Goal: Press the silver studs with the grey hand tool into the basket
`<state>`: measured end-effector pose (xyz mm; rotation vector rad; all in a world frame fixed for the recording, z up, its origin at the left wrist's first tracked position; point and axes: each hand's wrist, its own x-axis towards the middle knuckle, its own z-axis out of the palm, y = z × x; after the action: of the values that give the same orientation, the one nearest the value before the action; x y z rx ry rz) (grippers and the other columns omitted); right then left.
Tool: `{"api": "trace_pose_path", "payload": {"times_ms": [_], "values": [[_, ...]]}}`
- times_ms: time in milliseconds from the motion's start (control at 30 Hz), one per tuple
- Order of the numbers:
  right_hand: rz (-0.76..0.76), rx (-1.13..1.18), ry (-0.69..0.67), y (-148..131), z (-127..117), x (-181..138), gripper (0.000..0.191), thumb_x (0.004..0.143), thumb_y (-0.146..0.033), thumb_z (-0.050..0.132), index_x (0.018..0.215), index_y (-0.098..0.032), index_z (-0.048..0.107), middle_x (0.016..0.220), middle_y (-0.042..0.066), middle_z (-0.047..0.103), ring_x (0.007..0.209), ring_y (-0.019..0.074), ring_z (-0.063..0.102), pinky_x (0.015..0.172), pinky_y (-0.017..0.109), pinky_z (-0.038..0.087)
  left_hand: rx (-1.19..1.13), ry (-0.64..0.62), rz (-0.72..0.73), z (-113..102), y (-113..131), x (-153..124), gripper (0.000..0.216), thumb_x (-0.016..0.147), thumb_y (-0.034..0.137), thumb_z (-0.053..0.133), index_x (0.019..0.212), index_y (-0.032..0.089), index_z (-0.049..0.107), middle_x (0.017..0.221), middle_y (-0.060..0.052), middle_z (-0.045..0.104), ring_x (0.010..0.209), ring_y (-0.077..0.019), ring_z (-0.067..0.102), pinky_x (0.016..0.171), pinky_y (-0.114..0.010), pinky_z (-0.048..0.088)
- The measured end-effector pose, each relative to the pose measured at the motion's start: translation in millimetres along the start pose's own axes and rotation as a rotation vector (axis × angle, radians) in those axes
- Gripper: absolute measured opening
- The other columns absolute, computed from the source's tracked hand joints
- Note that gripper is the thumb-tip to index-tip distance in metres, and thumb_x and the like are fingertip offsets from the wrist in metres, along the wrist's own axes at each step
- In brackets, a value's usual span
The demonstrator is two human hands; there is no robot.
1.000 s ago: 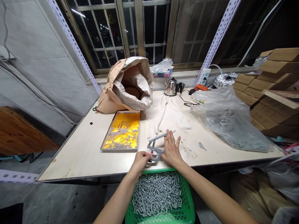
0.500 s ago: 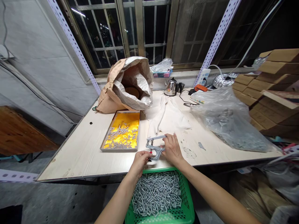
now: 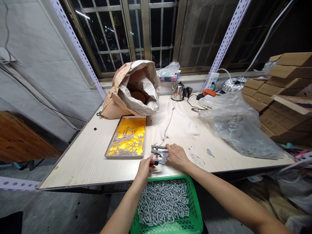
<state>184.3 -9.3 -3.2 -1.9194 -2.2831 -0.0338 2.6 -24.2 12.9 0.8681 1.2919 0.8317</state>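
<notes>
A grey metal hand press tool (image 3: 158, 153) lies on the pale wooden table (image 3: 80, 162) near its front edge. My right hand (image 3: 177, 155) is wrapped round the tool's handles and squeezes them together. My left hand (image 3: 145, 168) pinches something small at the tool's jaw; what it holds is too small to make out. Below my hands, a green plastic basket (image 3: 195, 221) holds several small silver metal parts. To the left, a shallow tray with a yellow lining (image 3: 128, 137) holds more of the same parts.
A crumpled brown paper sack (image 3: 131, 89) lies at the back of the table, beside a white cloth (image 3: 174, 122) and a steel kettle (image 3: 177, 91). A clear plastic bag of metal parts (image 3: 240, 125) fills the right side. Stacked cardboard boxes (image 3: 285, 91) stand at the far right.
My right hand went from lying flat on the raised handle to gripping it and pressing it down, so the tool is now closed. My left hand stayed at the jaw.
</notes>
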Motion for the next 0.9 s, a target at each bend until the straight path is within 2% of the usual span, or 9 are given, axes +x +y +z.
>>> {"api": "trace_pose_path", "payload": {"times_ms": [200,333,400,500,567,633,700,833,900], "values": [[-0.057,0.057,0.073,2,-4,-2,0.026,0.075,-0.03,0.051,0.094,-0.015,0.057,0.109,0.013,0.057,0.104,0.0241,0.047,0.09,0.035,0.033,0.124,-0.091,-0.024,1,-4,-2,0.035,0.057,0.046,0.067,0.059,0.011,0.065,0.044,0.003,0.046,0.04,-0.0081,0.039,0.041,-0.021,0.024],[-0.111,0.079,0.145,2,5,-7,0.056,0.072,-0.024,0.049,0.125,-0.009,0.042,0.14,0.018,0.032,0.131,0.0291,0.023,0.106,0.05,0.012,0.239,-0.094,0.143,2,-8,0,0.028,0.06,0.04,0.065,0.052,0.013,0.059,0.045,0.002,0.049,0.045,-0.0088,0.041,0.048,-0.022,0.031],[-0.122,0.077,0.196,4,9,-9,0.064,0.071,-0.021,0.047,0.132,-0.006,0.033,0.147,0.019,0.02,0.136,0.03,0.01,0.107,0.056,0.002,0.315,-0.013,0.27,2,-5,-4,0.025,0.065,0.037,0.06,0.056,0.014,0.058,0.051,0.0,0.053,0.051,-0.0113,0.045,0.053,-0.023,0.034],[-0.09,0.062,0.25,7,10,-13,0.067,0.071,-0.02,0.047,0.134,-0.004,0.029,0.148,0.02,0.014,0.137,0.0308,0.004,0.107,0.059,-0.001,0.468,0.165,0.496,-2,4,-25,0.022,0.074,0.032,0.05,0.059,0.016,0.056,0.062,-0.002,0.056,0.06,-0.0138,0.049,0.059,-0.024,0.036],[-0.078,0.054,0.272,10,8,-16,0.067,0.071,-0.019,0.048,0.133,-0.004,0.03,0.148,0.021,0.015,0.138,0.0311,0.005,0.108,0.059,-0.001,0.642,0.062,0.556,-10,12,-44,0.021,0.076,0.028,0.048,0.059,0.017,0.056,0.065,-0.002,0.057,0.064,-0.0145,0.051,0.062,-0.024,0.037],[-0.078,0.048,0.283,13,6,-20,0.066,0.071,-0.018,0.049,0.133,-0.005,0.031,0.148,0.021,0.016,0.137,0.0311,0.006,0.108,0.059,-0.001,0.832,-0.172,0.517,-23,19,-54,0.017,0.076,0.027,0.051,0.065,0.018,0.06,0.069,-0.003,0.061,0.068,-0.0157,0.055,0.065,-0.024,0.039],[-0.078,0.049,0.287,15,5,-23,0.064,0.07,-0.018,0.049,0.132,-0.005,0.033,0.147,0.021,0.017,0.137,0.0312,0.007,0.108,0.059,0.0,0.979,-0.223,0.46,-40,27,-46,0.018,0.078,0.028,0.051,0.077,0.018,0.065,0.08,-0.005,0.066,0.074,-0.0177,0.058,0.068,-0.026,0.041],[-0.06,0.067,0.295,14,6,-25,0.063,0.07,-0.02,0.049,0.13,-0.005,0.035,0.145,0.021,0.022,0.137,0.0317,0.01,0.108,0.06,0.001,1.261,0.322,0.388,-77,47,20,0.029,0.084,0.025,0.04,0.088,0.013,0.066,0.092,-0.013,0.067,0.087,-0.0234,0.06,0.075,-0.03,0.042],[-0.053,0.075,0.305,12,6,-24,0.063,0.07,-0.022,0.05,0.129,-0.006,0.036,0.143,0.021,0.025,0.136,0.0321,0.01,0.108,0.06,0.002,1.357,0.436,0.29,-91,55,56,0.027,0.082,0.023,0.042,0.085,0.01,0.066,0.092,-0.017,0.067,0.091,-0.0283,0.06,0.075,-0.033,0.042]]}}
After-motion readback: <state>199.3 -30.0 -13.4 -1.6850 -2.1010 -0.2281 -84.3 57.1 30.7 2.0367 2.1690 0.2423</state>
